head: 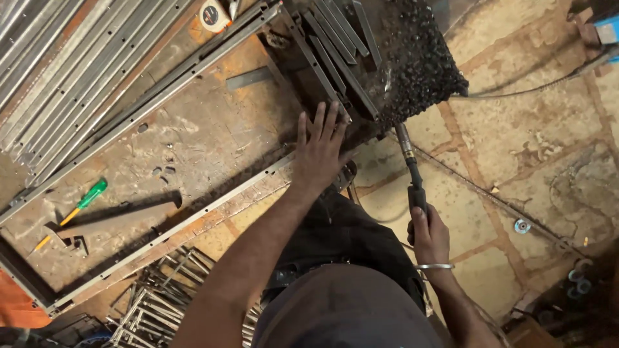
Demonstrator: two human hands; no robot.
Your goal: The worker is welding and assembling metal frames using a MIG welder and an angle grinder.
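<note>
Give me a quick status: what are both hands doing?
Left hand flat on bench edge. Right hand gripping black tool handle, pointed at slag pile. Nothing between.

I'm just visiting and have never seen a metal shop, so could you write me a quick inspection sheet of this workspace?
Surface: rusty steel bench, scratched and stained.
Job's things: long steel frame rails across the bench; short steel strips stacked at its far end; black-handled tool.
Clutter: green-handled screwdriver, tape measure, bundle of grey bars, welded grilles below the bench.
Hands: left hand flat on the bench edge, fingers spread; right hand in a closed grip on the tool.
Cables: dark cable across the floor.
Surroundings: cracked stone floor, a washer lying loose.
</note>
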